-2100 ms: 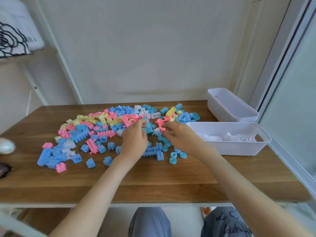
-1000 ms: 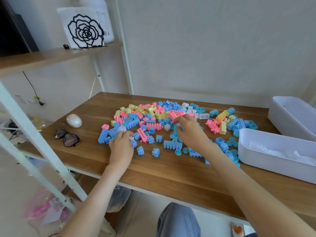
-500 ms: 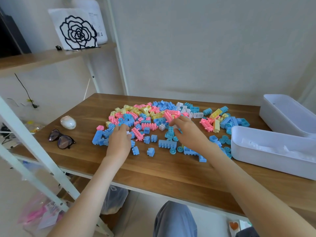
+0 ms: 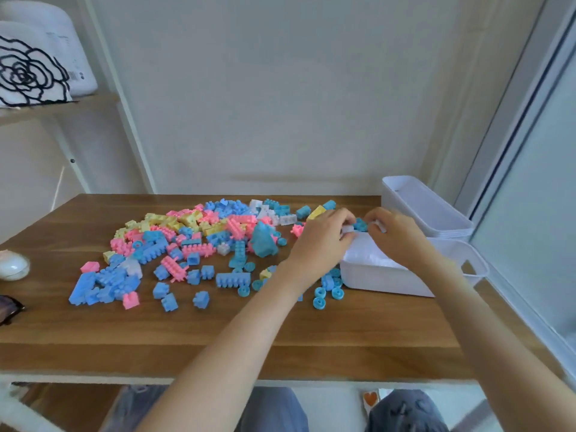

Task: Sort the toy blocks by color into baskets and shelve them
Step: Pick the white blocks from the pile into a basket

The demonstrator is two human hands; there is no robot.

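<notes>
A spread of blue, pink, yellow and white toy blocks (image 4: 193, 244) covers the middle of the wooden table (image 4: 124, 332). At the right stands a white basket (image 4: 383, 277) with white blocks inside. My left hand (image 4: 321, 241) hovers at the basket's near-left corner and pinches a small white block (image 4: 347, 229). My right hand (image 4: 396, 236) is over the basket with its fingers curled round another white piece (image 4: 378, 225). The two hands nearly meet above the basket's rim.
A stack of white baskets (image 4: 427, 210) sits behind the first one, by the window frame. A white mouse (image 4: 14, 265) and sunglasses (image 4: 7, 308) lie at the table's left edge. A shelf (image 4: 62, 104) with a rose-patterned bag is at the upper left.
Both hands have left the middle of the block pile and moved right to the basket, each carrying a white piece. The view has swung to the right.
</notes>
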